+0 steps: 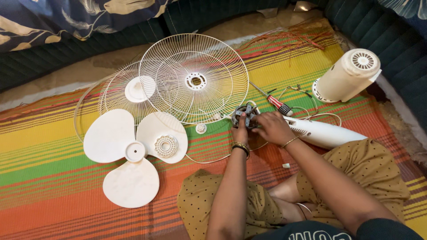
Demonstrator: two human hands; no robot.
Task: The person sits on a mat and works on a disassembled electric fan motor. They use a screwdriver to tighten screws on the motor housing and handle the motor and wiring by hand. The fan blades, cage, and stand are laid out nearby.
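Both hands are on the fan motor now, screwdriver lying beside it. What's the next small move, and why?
Probably keep the left hand steadying the motor and let the right hand reach for the red-handled screwdriver. Both hands grip the motor bare, and the tool lies on the mat just past the right hand's fingers.

This is a home, a living space where the work goes on at floor level. Under both hands lies a woven mat [53, 178] striped in red, orange, yellow and green, spread over a bare floor [80, 73] that shows beyond it. Past the hands, along the far edge, runs dark green quilted upholstery [133, 33] — cushioned seating or bedding — with a blue leaf-patterned cloth [49, 20] draped over it. More of the same padding rises to the right of the hands.
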